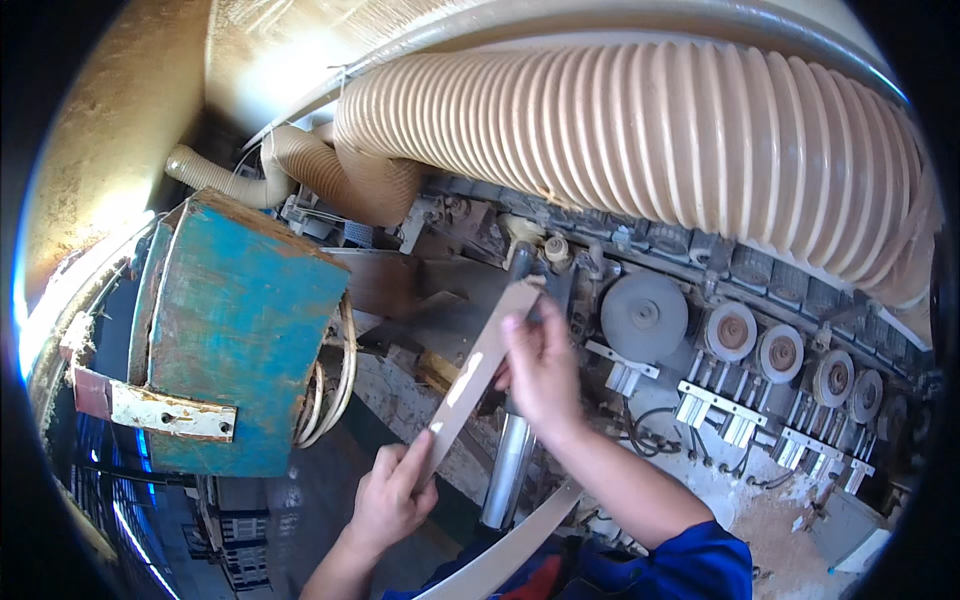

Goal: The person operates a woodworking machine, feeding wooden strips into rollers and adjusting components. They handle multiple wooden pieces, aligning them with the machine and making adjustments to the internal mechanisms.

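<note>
A long, flat tan strip point(466, 385) with pale, ragged patches slants up and to the right across the middle; I cannot tell its material. Around its lower end, my left hand point(393, 500) is closed, the forefinger lying along the strip. My right hand point(543, 368) grips the upper end, thumb on the face and fingers curled behind the edge. Below my right forearm curves a second pale tan length point(510, 545), running off the lower edge. Whether it joins the held strip cannot be seen. Behind my hands stands a shiny metal cylinder point(510, 470).
Overhead arches a thick ribbed beige hose point(640, 135). To the left hangs a scuffed teal machine housing point(240, 340) with looped pale cables point(345, 375). On the right, a large grey disc point(644, 318) and several smaller wheels point(731, 332) stand above metal brackets point(722, 408).
</note>
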A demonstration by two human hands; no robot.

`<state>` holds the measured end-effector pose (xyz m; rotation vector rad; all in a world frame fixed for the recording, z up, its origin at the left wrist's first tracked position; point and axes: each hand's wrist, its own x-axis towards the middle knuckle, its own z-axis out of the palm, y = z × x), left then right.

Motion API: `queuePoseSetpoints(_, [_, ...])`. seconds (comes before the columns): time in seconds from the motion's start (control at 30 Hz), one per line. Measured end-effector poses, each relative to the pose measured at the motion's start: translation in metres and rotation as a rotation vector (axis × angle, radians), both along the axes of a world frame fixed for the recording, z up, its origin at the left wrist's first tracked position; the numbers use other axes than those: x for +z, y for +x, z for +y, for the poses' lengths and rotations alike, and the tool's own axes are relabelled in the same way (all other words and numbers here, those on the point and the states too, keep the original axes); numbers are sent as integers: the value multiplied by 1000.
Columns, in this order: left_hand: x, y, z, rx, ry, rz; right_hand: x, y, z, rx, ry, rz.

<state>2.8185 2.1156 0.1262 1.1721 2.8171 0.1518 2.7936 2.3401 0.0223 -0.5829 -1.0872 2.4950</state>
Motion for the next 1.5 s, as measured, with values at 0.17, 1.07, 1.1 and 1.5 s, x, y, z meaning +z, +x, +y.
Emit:
queuePoseSetpoints(0.17, [-10, 6, -42, -125, 0, 89, -11, 12, 17, -134, -323, 24])
queuePoseSetpoints(1.07, [50, -15, 37, 96, 46, 347, -2, -72, -44, 323, -345, -242])
queuePoseSetpoints(1.1, [51, -18, 39, 83, 42, 364, -1, -75, -44, 314, -343, -234])
queuePoseSetpoints(1.5, [57, -41, 48, 63, 76, 402, 8, -93, -41, 225, -318, -258])
